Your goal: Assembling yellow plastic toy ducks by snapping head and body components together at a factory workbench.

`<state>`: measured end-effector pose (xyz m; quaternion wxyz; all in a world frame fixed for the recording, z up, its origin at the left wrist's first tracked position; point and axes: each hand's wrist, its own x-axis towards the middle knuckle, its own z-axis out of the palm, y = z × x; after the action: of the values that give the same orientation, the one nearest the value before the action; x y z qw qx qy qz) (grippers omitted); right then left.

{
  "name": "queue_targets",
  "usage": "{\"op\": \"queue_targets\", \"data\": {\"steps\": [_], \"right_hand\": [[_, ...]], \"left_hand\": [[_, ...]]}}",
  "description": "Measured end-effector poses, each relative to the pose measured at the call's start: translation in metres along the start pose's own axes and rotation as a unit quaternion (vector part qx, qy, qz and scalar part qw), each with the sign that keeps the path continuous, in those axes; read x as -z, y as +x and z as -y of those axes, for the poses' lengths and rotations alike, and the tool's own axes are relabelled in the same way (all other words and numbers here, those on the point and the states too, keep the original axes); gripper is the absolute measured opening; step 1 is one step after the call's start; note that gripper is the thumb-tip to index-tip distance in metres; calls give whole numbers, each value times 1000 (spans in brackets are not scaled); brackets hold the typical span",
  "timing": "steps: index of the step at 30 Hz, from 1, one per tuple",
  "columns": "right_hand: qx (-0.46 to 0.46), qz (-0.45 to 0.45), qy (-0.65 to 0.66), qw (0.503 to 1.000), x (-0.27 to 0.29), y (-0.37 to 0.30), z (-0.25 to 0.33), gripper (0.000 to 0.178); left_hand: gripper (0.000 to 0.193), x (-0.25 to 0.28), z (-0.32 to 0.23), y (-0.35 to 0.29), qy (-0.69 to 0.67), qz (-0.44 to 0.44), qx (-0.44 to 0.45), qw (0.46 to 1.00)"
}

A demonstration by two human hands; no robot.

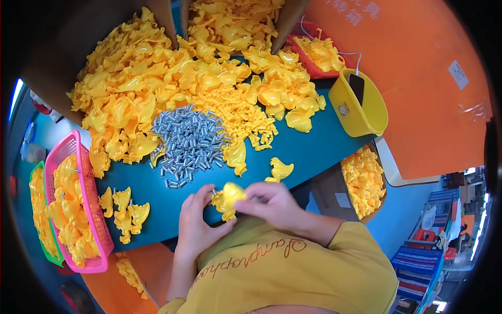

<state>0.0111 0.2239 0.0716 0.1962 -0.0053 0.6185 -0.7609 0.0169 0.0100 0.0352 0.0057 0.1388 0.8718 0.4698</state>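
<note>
Just in front of my body, both hands are at a glossy yellow plastic part (229, 200), with a short metal pin end showing on its left. My left hand (194, 225) curves round the left side, fingertips by the pin and thumb at the lower edge. From the right, my right hand (273, 205) pinches the rounded yellow shell between thumb and fingers. Whether this is one piece or two halves pressed together, I cannot tell. Beyond my hands lies a heap of small silver metal cylinders (189, 142). A single yellow shell (281, 169) rests on the dark green table (308, 152).
Large piles of yellow shells (125, 94) spill from cardboard boxes, beside small yellow pieces (230, 107). Several pin-fitted parts (125, 213) lie near a filled pink basket (107, 230). Rightward stand a yellow bin (361, 118) holding a phone (356, 88) and a red basket (327, 72).
</note>
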Motion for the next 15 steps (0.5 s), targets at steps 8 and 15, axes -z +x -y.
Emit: {"op": "queue_targets", "data": {"steps": [8, 15], "right_hand": [[290, -382, -402, 780, 161, 85, 136, 26], [204, -400, -727, 520, 263, 164, 174, 44]], "left_hand": [[83, 4, -4, -2, 7, -3, 18, 1000], [85, 5, -6, 1, 19, -2, 3, 1000]]}}
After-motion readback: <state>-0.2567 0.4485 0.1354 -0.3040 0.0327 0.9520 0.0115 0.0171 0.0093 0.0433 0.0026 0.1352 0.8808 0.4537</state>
